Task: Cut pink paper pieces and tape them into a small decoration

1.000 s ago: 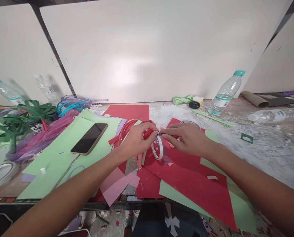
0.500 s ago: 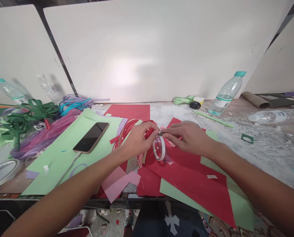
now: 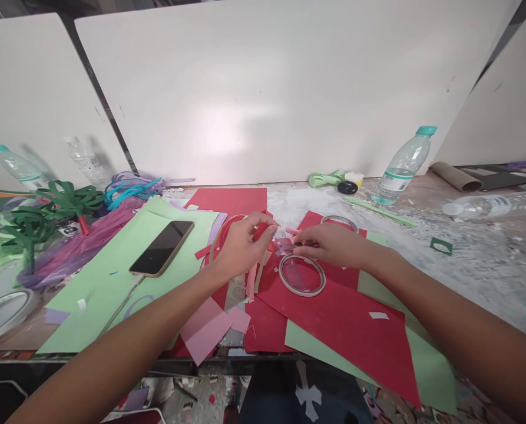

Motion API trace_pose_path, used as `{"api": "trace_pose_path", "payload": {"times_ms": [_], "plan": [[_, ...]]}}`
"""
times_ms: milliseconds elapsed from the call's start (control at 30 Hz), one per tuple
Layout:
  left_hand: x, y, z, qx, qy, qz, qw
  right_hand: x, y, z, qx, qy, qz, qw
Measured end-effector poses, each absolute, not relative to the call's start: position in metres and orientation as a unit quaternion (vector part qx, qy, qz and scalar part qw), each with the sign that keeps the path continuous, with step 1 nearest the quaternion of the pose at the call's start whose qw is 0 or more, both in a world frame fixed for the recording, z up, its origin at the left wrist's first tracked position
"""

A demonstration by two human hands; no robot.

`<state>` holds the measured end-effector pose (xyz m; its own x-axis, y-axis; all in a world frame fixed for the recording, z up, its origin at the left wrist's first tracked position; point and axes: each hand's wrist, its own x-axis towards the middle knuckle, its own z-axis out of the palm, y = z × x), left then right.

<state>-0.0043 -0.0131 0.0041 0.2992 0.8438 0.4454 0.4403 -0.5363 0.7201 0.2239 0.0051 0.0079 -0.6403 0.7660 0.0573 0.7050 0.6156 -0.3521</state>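
Observation:
My left hand (image 3: 245, 246) is closed with thumb and fingers pinched around a small rolled piece of red paper (image 3: 260, 231), mostly hidden by the fingers. To its right, my right hand (image 3: 331, 244) reaches low over the red paper sheets (image 3: 355, 306). Its fingers are curled together near a small dark item that I cannot make out. Just below those fingers a narrow roll of tape (image 3: 302, 292) lies flat on the red sheet. Red paper strips (image 3: 222, 232) curve behind my left hand, and pink strips (image 3: 251, 282) hang below it.
A phone (image 3: 162, 247) with a cable lies on green paper (image 3: 90, 294) at left. Dark green paper loops (image 3: 72, 197) and a wide tape roll (image 3: 28, 303) are farther left. A water bottle (image 3: 404, 168) stands at back right, near a bottle on its side (image 3: 488, 206) and a cardboard tube (image 3: 457, 176).
The tape roll, upright between my hands before, now lies flat on the red sheet. My hands have moved apart, the right one lower; the left keeps the red paper.

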Motion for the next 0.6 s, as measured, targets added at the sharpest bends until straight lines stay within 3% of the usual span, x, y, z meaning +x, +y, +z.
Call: {"api": "trace_pose_path", "payload": {"times_ms": [167, 333, 467, 600], "plan": [[-0.002, -0.016, 0.004, 0.779, 0.412, 0.421, 0.218, 0.216, -0.002, 0.013, -0.392, -0.891, 0.177, 0.143], [-0.003, -0.016, 0.003, 0.821, 0.372, 0.413, 0.13, 0.202, -0.011, 0.02, -0.401, -0.725, 0.484, 0.28], [-0.007, -0.012, 0.0, 0.856, 0.319, 0.404, 0.053, 0.197, -0.009, 0.013, -0.366, -0.573, 0.681, 0.272], [-0.009, -0.009, -0.003, 0.87, 0.294, 0.394, 0.021, 0.194, -0.008, 0.006, -0.335, -0.481, 0.768, 0.258]]}}
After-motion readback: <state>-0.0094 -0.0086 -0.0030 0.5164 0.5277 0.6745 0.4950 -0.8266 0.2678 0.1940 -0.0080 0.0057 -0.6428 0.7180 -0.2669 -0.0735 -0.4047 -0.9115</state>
